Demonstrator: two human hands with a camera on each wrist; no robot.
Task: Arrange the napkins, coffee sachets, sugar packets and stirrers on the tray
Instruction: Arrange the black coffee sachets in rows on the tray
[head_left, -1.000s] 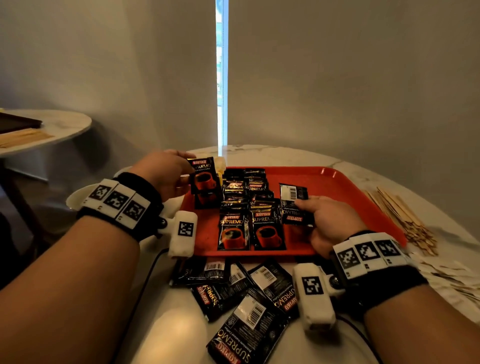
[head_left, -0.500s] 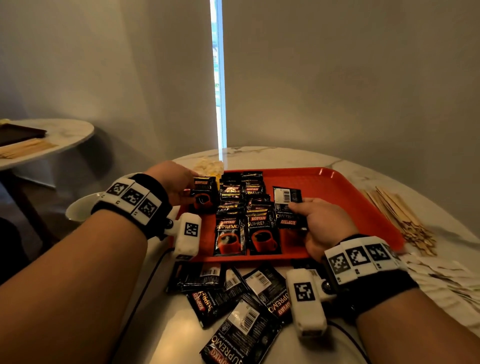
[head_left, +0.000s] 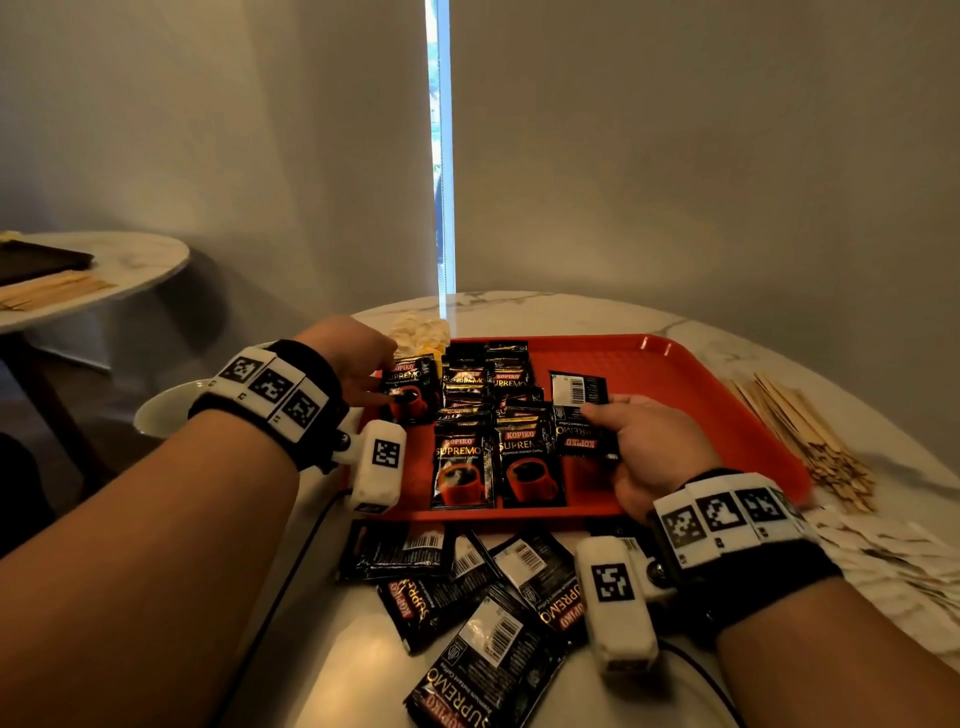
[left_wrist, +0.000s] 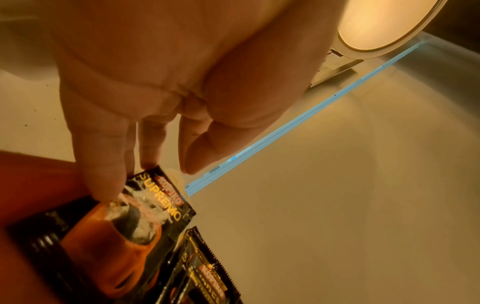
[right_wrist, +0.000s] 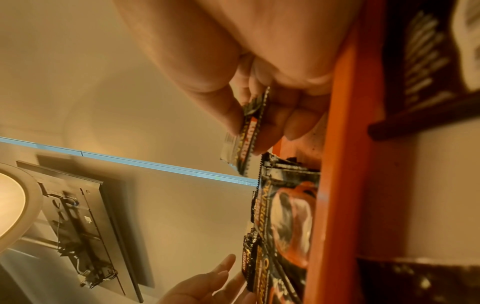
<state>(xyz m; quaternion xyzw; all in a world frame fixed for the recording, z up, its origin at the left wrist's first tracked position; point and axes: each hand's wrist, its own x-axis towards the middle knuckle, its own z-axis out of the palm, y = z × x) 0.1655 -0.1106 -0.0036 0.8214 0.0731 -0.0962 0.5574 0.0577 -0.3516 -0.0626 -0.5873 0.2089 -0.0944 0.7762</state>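
The red tray (head_left: 675, 364) sits on the round marble surface (head_left: 571, 306) and holds the coffee packets (head_left: 493, 415): two neat columns of overlapping black sachets, printed side up, long axis running away from the person, tops pointing to the far rim. A third column is starting at the tray's left edge, where one sachet (head_left: 410, 387) lies face up, same orientation. The left hand (head_left: 353, 358) has its fingertips (left_wrist: 103, 181) resting on that sachet's top part, fingers fairly straight, thumb off to the side, not wrapped around it.

The right hand (head_left: 649, 447) pinches another sachet (head_left: 579, 410) between thumb and fingers, just right of the two columns and lifted slightly off the tray floor. This one is barcode side up and reads upside down from the person's side.

Nearer the person, off the tray, a loose pile of more sachets (head_left: 467, 597) lies scattered at all angles, mostly back side up. Wooden stirrers (head_left: 800, 431) sit in a heap right of the tray, with pale paper packets (head_left: 893, 561) nearer the right arm. A small pile of light-coloured packets (head_left: 421, 330) sits just past the tray's far left corner.
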